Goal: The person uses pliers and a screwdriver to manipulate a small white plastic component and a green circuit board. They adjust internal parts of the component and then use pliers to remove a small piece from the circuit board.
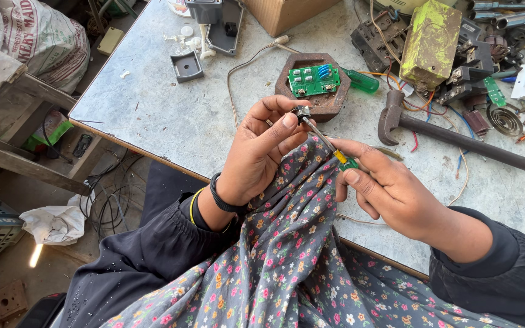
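My left hand (261, 149) pinches a small dark metal part (301, 112) between thumb and fingers, above a floral cloth (287, 243) draped over my lap. My right hand (384, 188) grips a small screwdriver with a green and yellow handle (344, 160). Its thin shaft runs up and left, and the tip meets the small part. Both hands hover over the near edge of a grey worktable (171, 115).
Just beyond my hands a rusty block holds a green circuit board (315, 80). A green-handled screwdriver (361, 81) and a hammer (445, 135) lie to the right. Electrical parts, wires and a yellow-green box (431, 42) crowd the far right. A cardboard box (287, 13) stands at the back.
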